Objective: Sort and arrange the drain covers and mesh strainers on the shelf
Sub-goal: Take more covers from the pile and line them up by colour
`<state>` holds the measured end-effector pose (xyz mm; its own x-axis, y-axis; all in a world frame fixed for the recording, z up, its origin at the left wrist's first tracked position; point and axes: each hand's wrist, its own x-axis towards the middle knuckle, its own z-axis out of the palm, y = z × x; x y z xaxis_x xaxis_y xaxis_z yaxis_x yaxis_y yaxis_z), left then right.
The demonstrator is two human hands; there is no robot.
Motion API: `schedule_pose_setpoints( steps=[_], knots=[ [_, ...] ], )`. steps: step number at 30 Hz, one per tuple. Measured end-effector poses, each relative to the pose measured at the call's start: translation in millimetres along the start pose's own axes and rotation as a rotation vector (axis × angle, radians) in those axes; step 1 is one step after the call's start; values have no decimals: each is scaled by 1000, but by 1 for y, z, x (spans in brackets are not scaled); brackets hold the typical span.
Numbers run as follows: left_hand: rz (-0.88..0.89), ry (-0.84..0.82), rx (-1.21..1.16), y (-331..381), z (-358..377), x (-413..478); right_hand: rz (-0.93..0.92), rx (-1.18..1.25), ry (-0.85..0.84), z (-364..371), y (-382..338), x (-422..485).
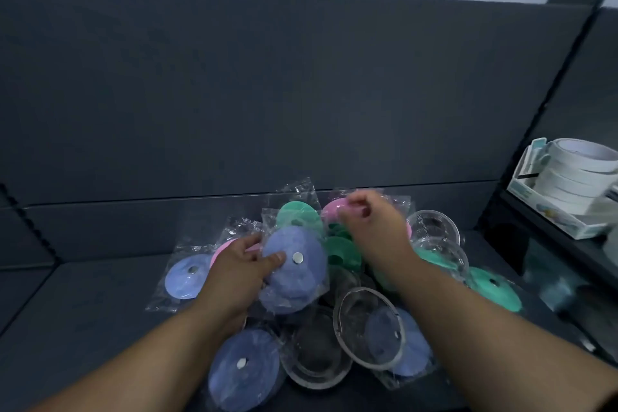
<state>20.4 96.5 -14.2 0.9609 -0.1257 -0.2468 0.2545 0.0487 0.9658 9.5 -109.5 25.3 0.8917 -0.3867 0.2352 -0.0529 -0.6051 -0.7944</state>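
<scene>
The left hand grips a bagged blue drain cover atop the pile on the shelf; the right hand pinches a pink cover at the pile's far edge.

Blue drain covers, green covers, pink cover, dark shelf

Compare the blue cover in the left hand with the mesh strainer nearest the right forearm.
The blue cover is solid and opaque; the mesh strainer is see-through with a shiny rim. The cover is bagged and gripped by the left hand; the strainer lies untouched, tilted on the pile. Both are round.
</scene>
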Motion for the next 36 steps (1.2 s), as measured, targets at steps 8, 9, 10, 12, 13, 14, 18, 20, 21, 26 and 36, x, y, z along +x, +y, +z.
schedule_pose_setpoints(
  steps=[8,9,10,12,13,14,18,20,21,26,36],
  knots=[
    [51,69,-9,1,7,0,80,-531,-325,-16,39,46],
    [51,73,-12,2,8,0,48,-520,-299,-15,41,47],
    [55,75,-15,3,10,-1,17,-491,-253,-14,42,47],
    [63,91,-30,5,13,-1,-32,-398,-163,-14,45,46],
    [71,101,-37,6,15,-1,-63,-361,-120,-14,45,44],
    [79,107,-40,7,17,-2,-99,-340,-78,-16,45,44],
    [99,114,-44,11,23,-4,-142,-229,40,-31,33,45],
    [96,112,-68,13,27,-4,-140,-145,99,-39,22,45],
    [100,115,-71,14,29,-5,-150,-101,117,-43,17,43],
    [67,109,-133,22,35,-7,-277,45,175,-44,-2,33],
    [-123,-22,-381,48,34,-16,-723,34,-66,11,23,-14]
  ],
)
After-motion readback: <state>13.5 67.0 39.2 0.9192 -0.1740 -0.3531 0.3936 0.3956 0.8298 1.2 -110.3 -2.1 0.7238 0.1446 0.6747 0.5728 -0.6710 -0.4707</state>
